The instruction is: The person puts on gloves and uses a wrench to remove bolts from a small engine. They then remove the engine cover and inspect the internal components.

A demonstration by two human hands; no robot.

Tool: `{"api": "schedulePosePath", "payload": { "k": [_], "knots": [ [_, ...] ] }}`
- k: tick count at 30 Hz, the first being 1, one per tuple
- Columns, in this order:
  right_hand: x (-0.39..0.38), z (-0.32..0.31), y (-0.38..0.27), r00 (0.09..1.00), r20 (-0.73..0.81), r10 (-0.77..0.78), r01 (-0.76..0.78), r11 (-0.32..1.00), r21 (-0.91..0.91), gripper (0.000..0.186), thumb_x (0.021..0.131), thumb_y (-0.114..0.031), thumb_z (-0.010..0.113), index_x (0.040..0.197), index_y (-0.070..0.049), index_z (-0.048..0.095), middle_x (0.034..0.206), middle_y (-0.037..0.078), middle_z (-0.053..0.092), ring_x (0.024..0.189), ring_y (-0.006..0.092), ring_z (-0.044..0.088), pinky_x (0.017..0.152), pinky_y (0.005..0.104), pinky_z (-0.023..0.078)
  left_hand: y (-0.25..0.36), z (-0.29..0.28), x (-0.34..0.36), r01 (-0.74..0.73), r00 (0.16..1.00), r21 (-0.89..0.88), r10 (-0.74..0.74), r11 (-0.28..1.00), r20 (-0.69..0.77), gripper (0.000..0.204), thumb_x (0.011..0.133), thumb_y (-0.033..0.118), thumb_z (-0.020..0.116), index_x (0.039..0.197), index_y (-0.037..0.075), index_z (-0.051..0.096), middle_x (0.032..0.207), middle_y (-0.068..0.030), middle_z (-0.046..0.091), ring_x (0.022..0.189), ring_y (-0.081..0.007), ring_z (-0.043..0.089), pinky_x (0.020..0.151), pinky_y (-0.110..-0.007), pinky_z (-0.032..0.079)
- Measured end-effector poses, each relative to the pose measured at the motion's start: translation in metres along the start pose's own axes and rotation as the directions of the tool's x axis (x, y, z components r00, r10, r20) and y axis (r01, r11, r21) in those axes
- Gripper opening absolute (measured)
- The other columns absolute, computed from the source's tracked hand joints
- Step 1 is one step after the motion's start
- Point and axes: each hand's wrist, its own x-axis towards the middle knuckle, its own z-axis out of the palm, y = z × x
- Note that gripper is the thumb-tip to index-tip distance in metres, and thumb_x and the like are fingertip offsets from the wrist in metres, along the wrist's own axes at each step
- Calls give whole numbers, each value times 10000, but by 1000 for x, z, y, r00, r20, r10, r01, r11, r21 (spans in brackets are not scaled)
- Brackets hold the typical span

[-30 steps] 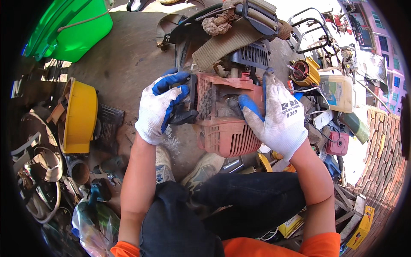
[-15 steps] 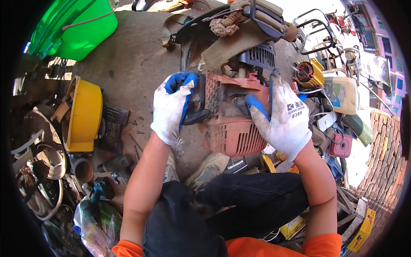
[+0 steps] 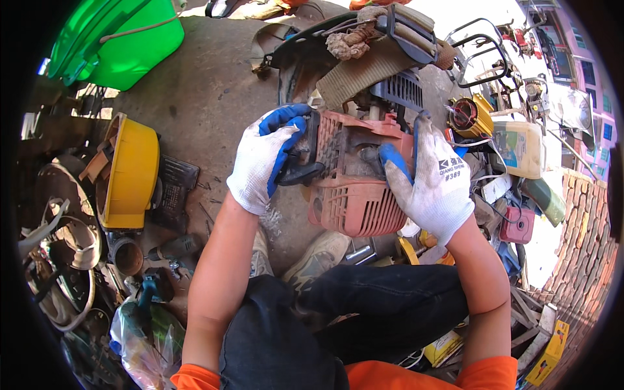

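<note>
A dusty small engine with a faded red plastic housing [image 3: 359, 207] stands on the ground in front of my feet. My gloved left hand [image 3: 265, 159] is closed on a black plastic part [image 3: 303, 171] against the housing's left side; whether that part is fastened there I cannot tell. Over the housing's right side lies my gloved right hand [image 3: 434, 179], its thumb on the front and its fingers round the edge. Behind the engine rests a black harness frame [image 3: 312, 40] with a wide tan strap [image 3: 356, 77] and a knotted rope [image 3: 348, 44].
On the left are a green plastic tub [image 3: 140, 55], a yellow round container [image 3: 133, 179] and a cordless drill [image 3: 153, 289]. To the right lie a yellow motor [image 3: 469, 116], a pale jug [image 3: 518, 148] and a small pink tank [image 3: 518, 224]. A brick wall [image 3: 582, 237] borders the far right.
The view has shifted slightly. My left fingers have moved a little on the black part's upper edge. The right hand keeps its hold on the housing.
</note>
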Motion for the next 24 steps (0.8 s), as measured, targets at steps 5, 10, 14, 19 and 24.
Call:
{"api": "schedulePosePath", "payload": {
  "k": [5, 10, 14, 19, 24],
  "knots": [
    [3, -1, -3, 998, 34, 54, -56, 996, 68, 797, 855, -419, 654, 1306, 194, 416, 1113, 373, 588, 961, 451, 629, 837, 482, 521, -5, 4, 0, -36, 991, 119, 51, 992, -126, 262, 939, 136, 624, 1181, 40, 657, 1020, -24, 680, 873, -95, 616, 682, -247, 531],
    [3, -2, -2, 997, 53, 62, -66, 996, 67, 785, 851, -410, 661, 1299, 189, 423, 1116, 371, 587, 964, 447, 629, 836, 478, 522, 0, 14, -3, 44, 970, 253, 19, 967, -242, 238, 907, 112, 664, 1130, 31, 674, 977, -28, 687, 821, -102, 620, 683, -261, 534],
    [0, 0, 0, 999, 14, 29, -29, 998, 48, 781, 852, -417, 655, 1295, 186, 429, 1122, 369, 586, 972, 447, 629, 843, 472, 521, 2, 11, -3, -4, 989, 223, 37, 975, -146, 245, 895, 75, 664, 1133, 18, 671, 973, -28, 694, 834, -104, 622, 713, -262, 534],
    [3, -5, -4, 990, 85, 110, -115, 992, 58, 696, 842, -314, 671, 1307, 154, 449, 1165, 331, 588, 1029, 440, 617, 884, 455, 507, -4, 0, 2, -94, 995, 38, 93, 995, 25, 266, 918, 72, 633, 1177, 15, 654, 1052, -34, 684, 870, -108, 621, 771, -254, 524],
    [6, -6, -6, 990, 82, 112, -120, 987, 103, 770, 837, -389, 676, 1296, 180, 431, 1139, 371, 582, 980, 455, 623, 833, 480, 521, 1, 5, 0, -123, 992, 87, 123, 989, 4, 263, 941, 142, 644, 1171, 13, 651, 1079, -35, 674, 875, -104, 617, 754, -257, 525]
  ]
}}
